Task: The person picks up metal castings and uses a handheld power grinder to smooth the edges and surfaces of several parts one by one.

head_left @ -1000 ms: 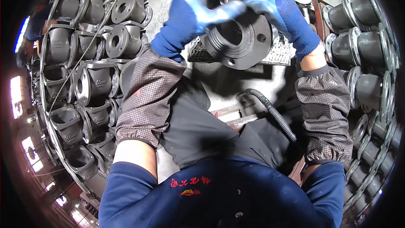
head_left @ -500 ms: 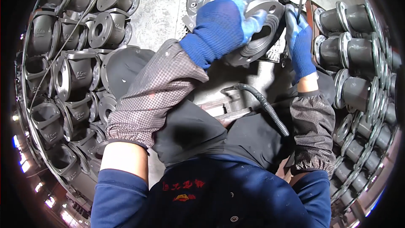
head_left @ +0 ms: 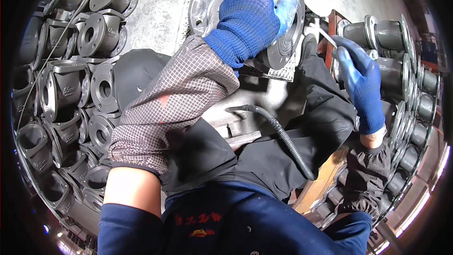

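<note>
My left hand, in a blue glove, is closed over the rim of a grey flanged casting with ring-like grooves round its opening. Another grey flange shows to the left of that hand; whether it belongs to the same casting is hidden. My right hand, gloved in blue too, is apart from the casting, to its right. Its fingers are closed on a thin, pale stick-like tool, which points up and left. The tool's exact kind is too small to tell.
Stacked flanged castings stand at the left, and more rows of castings at the right. A black corrugated hose curves over my lap. Under the worked casting lies a patterned metal surface. A wooden board shows at lower right.
My right hand has drawn away from the casting, rightward and down, with the stick-like tool. My left hand stays on the casting, whose grooved face now appears more upright.
</note>
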### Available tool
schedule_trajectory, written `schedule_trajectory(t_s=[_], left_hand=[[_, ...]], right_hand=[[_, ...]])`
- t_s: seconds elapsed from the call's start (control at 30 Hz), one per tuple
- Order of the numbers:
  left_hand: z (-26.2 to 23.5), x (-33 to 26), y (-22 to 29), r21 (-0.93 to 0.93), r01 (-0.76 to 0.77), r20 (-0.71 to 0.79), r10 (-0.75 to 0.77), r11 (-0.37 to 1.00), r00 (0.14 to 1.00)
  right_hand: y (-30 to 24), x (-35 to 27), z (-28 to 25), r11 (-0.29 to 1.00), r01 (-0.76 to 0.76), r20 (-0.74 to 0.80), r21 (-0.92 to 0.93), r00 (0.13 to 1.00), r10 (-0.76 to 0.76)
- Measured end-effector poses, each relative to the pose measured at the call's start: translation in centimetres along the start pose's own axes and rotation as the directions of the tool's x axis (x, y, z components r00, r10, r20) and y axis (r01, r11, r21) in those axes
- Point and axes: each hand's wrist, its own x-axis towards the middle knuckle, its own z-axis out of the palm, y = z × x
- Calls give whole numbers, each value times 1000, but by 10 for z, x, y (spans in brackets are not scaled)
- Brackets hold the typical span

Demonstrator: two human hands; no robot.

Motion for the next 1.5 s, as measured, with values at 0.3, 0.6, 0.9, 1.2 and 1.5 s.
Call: schedule_trajectory(t_s=[0.3, 0.6, 0.9, 1.2, 1.5], left_hand=[[9, -1, 2, -114, -11, -45, 6, 993, 999], [6, -8, -5, -219, -138, -91, 121, 966, 989], [12, -7, 3, -203, -137, -90, 121, 969, 989], [8, -5, -8, -111, -126, -91, 116, 986, 989], [12, -3, -11, -121, -137, -102, 125, 983, 987]], right_hand=[[-24, 31, 12, 704, 403, 253, -585, 915, -314], [-21, 43, 22, 476, 540, 412, -694, 840, -353], [-31, 44, 13, 336, 654, 514, -678, 748, -419], [-65, 37, 32, 249, 625, 595, -740, 781, -192], [-65, 42, 43, 216, 552, 551, -805, 832, -71]])
